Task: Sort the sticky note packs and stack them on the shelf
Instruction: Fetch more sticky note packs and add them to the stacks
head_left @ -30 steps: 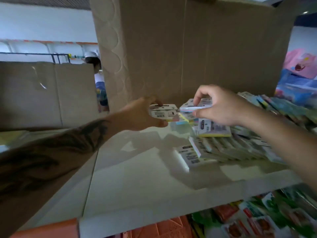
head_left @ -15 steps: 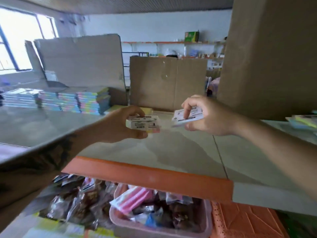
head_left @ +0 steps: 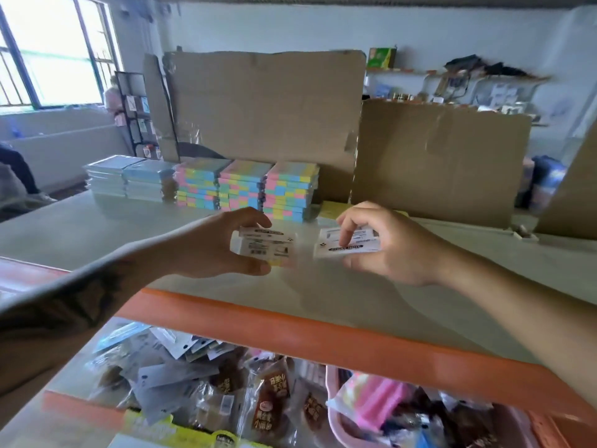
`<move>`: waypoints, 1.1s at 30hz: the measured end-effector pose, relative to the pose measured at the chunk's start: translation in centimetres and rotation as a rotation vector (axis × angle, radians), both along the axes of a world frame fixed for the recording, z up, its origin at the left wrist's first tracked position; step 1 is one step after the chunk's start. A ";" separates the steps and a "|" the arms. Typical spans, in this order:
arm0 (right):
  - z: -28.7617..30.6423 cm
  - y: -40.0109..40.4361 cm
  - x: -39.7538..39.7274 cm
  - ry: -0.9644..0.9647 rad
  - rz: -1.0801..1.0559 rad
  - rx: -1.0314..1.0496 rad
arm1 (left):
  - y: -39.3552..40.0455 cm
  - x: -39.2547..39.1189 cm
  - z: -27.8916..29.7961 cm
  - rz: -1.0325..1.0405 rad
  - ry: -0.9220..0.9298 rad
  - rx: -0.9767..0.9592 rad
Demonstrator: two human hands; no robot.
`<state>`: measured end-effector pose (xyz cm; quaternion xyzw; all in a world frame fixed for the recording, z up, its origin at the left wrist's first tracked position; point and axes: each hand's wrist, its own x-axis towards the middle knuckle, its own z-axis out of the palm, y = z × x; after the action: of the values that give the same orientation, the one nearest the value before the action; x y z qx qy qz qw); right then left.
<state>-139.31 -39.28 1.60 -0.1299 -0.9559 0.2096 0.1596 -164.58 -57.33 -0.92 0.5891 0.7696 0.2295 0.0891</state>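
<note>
Both hands are up over the grey shelf (head_left: 371, 305) at centre frame, near each other but not touching. The left hand (head_left: 206, 247) grips a small stack of sticky note packs (head_left: 263, 248), thumb underneath and fingers curled over the top; looks like 2 or 3 packs, white labels w/ a barcode facing the camera, pastel edge showing at the bottom right. The right hand (head_left: 397, 250) pinches another pack (head_left: 347, 245), white label w/ a black oval logo, index finger pressing on top, thumb below. The 2 bundles sit side by side w/ a narrow gap between them.

Behind, upper centre, 3 piles of multicolour note pads (head_left: 245, 185) stand in a row on the shelf, w/ 2 pale blue piles (head_left: 129, 177) to their left (all against cardboard sheets (head_left: 268, 105)). Orange shelf edge (head_left: 323, 337) runs diagonally across the lower frame. Below it, bottom of frame, snack packets (head_left: 265, 402) and a pink basket (head_left: 336, 412).
</note>
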 end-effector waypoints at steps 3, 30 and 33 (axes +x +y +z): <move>-0.6 -1.2 -1.9 -0.004 -0.011 -0.012 | -0.3 -1.5 -0.4 -0.025 0.001 -0.014; -0.5 -5.4 -10.4 0.297 -0.071 -0.143 | -1.3 -1.2 0.7 0.033 -0.706 0.457; -0.3 -5.6 -10.7 0.325 -0.067 -0.421 | -1.4 -1.2 1.0 0.038 -0.840 0.561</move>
<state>-150.04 -44.92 1.31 -0.1566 -0.8483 0.4163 0.2874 -165.83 -58.74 0.07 0.4331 0.5867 0.6462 0.2251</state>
